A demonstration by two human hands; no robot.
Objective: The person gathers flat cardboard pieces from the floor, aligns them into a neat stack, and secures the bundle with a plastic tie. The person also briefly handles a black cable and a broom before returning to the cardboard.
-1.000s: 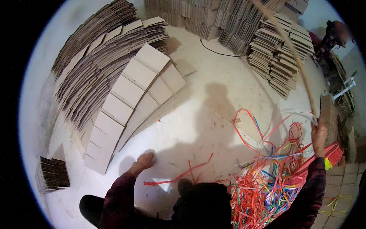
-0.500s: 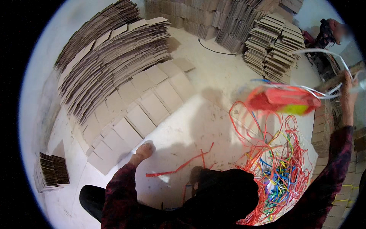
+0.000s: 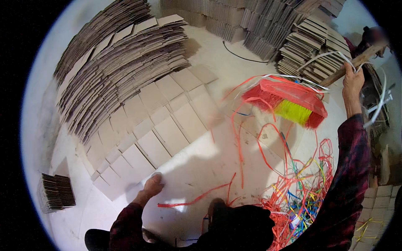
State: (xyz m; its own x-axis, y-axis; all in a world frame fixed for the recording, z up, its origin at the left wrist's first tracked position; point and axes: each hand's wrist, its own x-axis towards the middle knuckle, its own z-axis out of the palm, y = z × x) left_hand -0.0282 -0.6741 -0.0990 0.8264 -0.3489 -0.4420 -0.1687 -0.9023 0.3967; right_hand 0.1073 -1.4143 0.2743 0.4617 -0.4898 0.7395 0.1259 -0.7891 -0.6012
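Observation:
My right hand (image 3: 353,81) is wrapped around the wooden handle (image 3: 337,75) of a broom. Its red head (image 3: 289,97), with red and yellow bristles, is raised at the right, tilted sideways. White and red plastic straps (image 3: 239,138) hang over the head and trail down from it. A white strap (image 3: 324,56) also loops by my right hand. My left hand (image 3: 153,185), fingers curled in, is beside the near corner of the laid-out cardboard sheets (image 3: 153,146); nothing shows in it. Below the broom lies a tangled heap of red, blue, green and yellow straps (image 3: 301,201).
Tall cardboard stacks (image 3: 130,67) stand at the left and along the back (image 3: 226,19). Another stack (image 3: 310,44) is at the far right, near a person (image 3: 370,37). A small cardboard bundle (image 3: 57,192) sits at far left. A loose red strap (image 3: 197,198) and a black cord (image 3: 243,56) lie on the floor.
My right hand has swung the broom leftward, and its head now hangs nearer the middle with straps dragging from it. More straps stretch out of the heap. The left hand has lowered slightly.

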